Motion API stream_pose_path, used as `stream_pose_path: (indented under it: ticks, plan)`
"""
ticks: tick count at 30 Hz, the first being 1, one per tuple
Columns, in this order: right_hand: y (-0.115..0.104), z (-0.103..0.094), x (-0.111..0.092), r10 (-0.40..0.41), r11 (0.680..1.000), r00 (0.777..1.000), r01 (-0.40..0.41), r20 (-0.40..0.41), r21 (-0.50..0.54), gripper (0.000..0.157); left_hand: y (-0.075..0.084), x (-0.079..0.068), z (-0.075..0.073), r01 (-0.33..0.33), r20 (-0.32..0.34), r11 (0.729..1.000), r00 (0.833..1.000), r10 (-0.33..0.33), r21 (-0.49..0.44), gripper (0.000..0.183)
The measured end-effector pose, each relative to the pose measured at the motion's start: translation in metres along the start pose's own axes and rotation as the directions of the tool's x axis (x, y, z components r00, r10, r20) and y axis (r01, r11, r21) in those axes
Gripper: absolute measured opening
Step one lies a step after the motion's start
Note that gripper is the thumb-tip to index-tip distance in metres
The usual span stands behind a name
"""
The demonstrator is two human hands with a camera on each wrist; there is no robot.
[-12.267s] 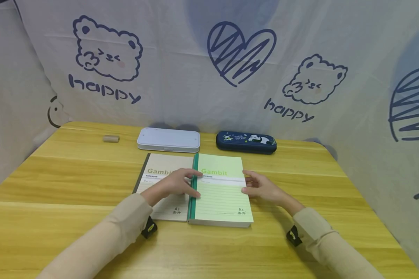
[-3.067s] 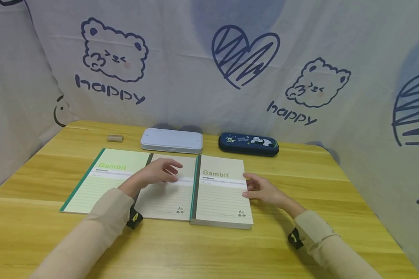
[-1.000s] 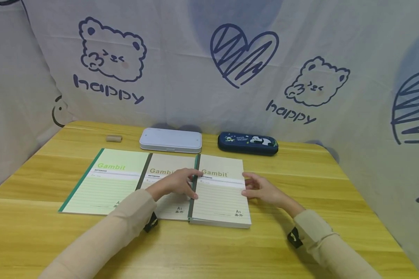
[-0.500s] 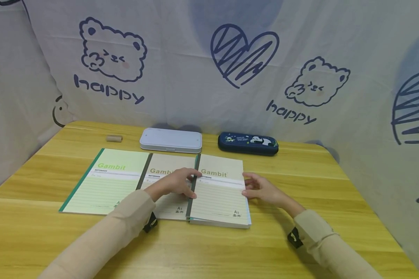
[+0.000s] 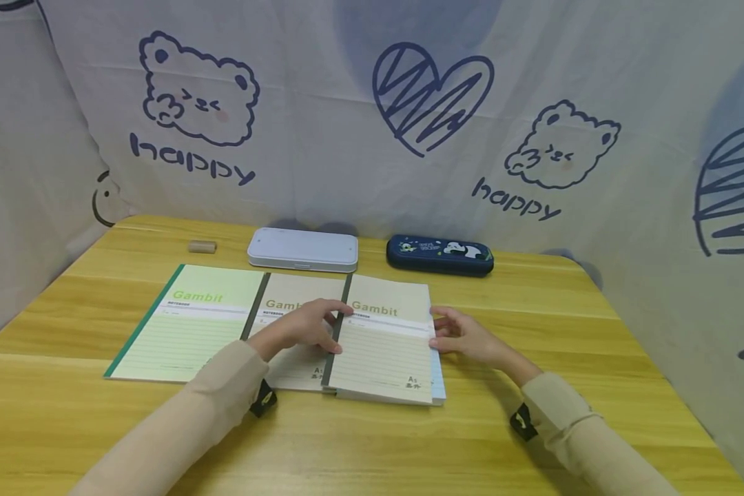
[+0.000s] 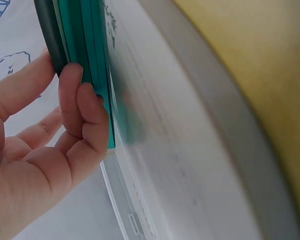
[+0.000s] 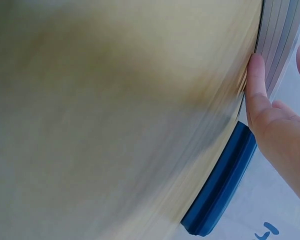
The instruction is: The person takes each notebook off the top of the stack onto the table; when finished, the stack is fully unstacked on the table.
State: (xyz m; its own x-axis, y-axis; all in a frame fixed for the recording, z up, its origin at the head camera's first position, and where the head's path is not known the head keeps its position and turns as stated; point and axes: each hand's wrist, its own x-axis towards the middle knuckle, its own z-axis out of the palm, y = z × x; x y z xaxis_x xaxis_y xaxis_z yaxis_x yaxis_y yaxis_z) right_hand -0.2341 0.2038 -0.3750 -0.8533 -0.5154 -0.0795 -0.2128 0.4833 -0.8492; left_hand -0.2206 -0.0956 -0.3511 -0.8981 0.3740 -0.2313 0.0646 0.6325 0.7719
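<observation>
Beige card covers the top notebook [image 5: 384,355], which lies on a stack [image 5: 437,377], offset leftward so that a strip of pale blue shows along the right and its dark spine [image 5: 329,368] reaches over a second beige notebook [image 5: 294,363]. The left hand [image 5: 304,325] pinches that spine; the right hand [image 5: 469,339], fingers relaxed, rests against the stack's right edge without gripping. Judging by its make, the top notebook should be light, bendy and somewhat slippery, hard to break but easily creased; the spine looks the stiffest place to hold. A green notebook [image 5: 192,327] lies flat at far left. Behind, the white case [image 5: 302,246] and navy case [image 5: 440,256] are closed, their contents hidden.
</observation>
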Motion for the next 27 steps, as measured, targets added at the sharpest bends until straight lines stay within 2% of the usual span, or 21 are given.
stream_pose_path:
  ticks: [5, 9, 14, 17, 22, 27]
  plan:
    - [0.0, 0.0, 0.0, 0.0, 1.0, 1.0, 0.0, 0.002, 0.001, 0.062, -0.006, -0.002, -0.003, -0.007, 0.008, 0.999, 1.0, 0.008, -0.04, 0.063]
    - [0.0, 0.0, 0.0, 0.002, 1.0, 1.0, -0.002, 0.005, 0.004, 0.062, -0.012, -0.004, -0.005, -0.009, 0.041, 0.984, 0.999, 0.017, -0.176, 0.061]
    - [-0.002, 0.001, -0.001, 0.001, 1.0, 1.0, -0.001, 0.003, 0.005, 0.06, -0.018, -0.009, -0.007, 0.009, 0.103, 0.913, 0.994, 0.036, -0.408, 0.057]
    - [-0.001, 0.001, -0.001, -0.004, 1.0, 1.0, 0.004, 0.004, 0.007, 0.06, -0.022, -0.011, -0.008, 0.01, 0.129, 0.873, 0.99, 0.061, -0.488, 0.057]
    - [-0.001, 0.001, 0.0, 0.004, 1.0, 1.0, -0.004, 0.004, 0.006, 0.06, -0.028, -0.014, -0.009, 0.007, 0.155, 0.835, 0.983, 0.094, -0.551, 0.06]
    - [-0.001, 0.001, 0.0, 0.012, 1.0, 1.0, -0.012, 0.007, 0.003, 0.061, -0.031, -0.016, -0.011, -0.018, 0.166, 0.835, 0.978, 0.131, -0.551, 0.058]
